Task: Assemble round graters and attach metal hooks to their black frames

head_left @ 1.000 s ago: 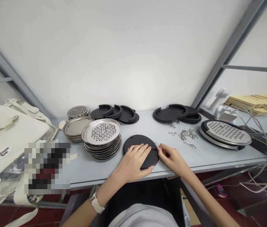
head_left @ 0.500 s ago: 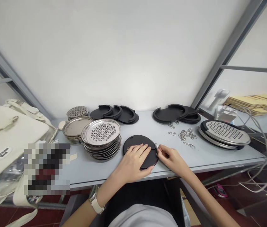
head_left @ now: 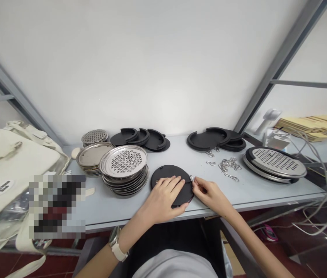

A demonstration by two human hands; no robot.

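Left hand (head_left: pixel 165 197): spread on black plastic disc (head_left: pixel 184 194) | right hand (head_left: pixel 211 195): clamped on silver metal clip (head_left: pixel 191 178) | seemingly fitting; needs steadiness

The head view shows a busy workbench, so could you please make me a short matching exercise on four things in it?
Column one:
1. Left hand
2. Right hand
3. Loose clips
4. Cream bag

Column two:
A. At the left edge of the view
B. Pinching a metal clip at the disc's edge
C. Lying on the table in a small, scattered heap
D. Laid across the top of the black disc

Right pairs: 1-D, 2-B, 3-C, 4-A.
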